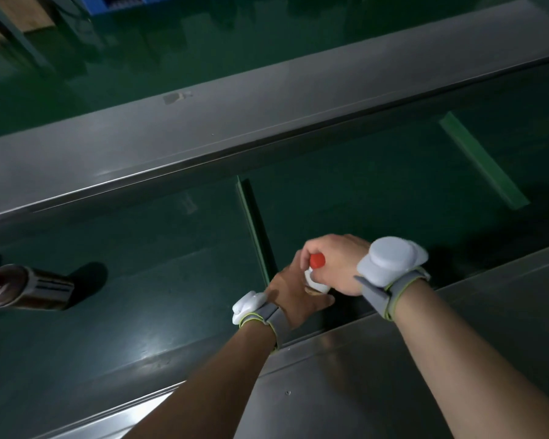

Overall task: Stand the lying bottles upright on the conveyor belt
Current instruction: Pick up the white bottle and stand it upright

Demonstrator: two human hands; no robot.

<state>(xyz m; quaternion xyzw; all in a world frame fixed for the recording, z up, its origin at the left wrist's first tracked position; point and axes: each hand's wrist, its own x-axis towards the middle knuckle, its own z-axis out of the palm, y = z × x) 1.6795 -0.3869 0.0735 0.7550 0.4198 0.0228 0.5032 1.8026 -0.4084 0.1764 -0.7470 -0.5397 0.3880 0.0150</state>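
A white bottle (314,282) with a red cap (317,260) stands near the front edge of the dark green conveyor belt (171,248). My right hand (336,264) wraps its neck just under the cap. My left hand (293,296) grips its lower body, hiding most of it. At the far left a brown bottle (29,288) with a red cap stands upright on the belt, partly cut off by the frame edge.
Grey metal side rails run along the belt's far side (235,122) and near side (393,359). Raised green cleats (254,229) (482,160) cross the belt. Green floor and a blue crate (124,3) lie beyond.
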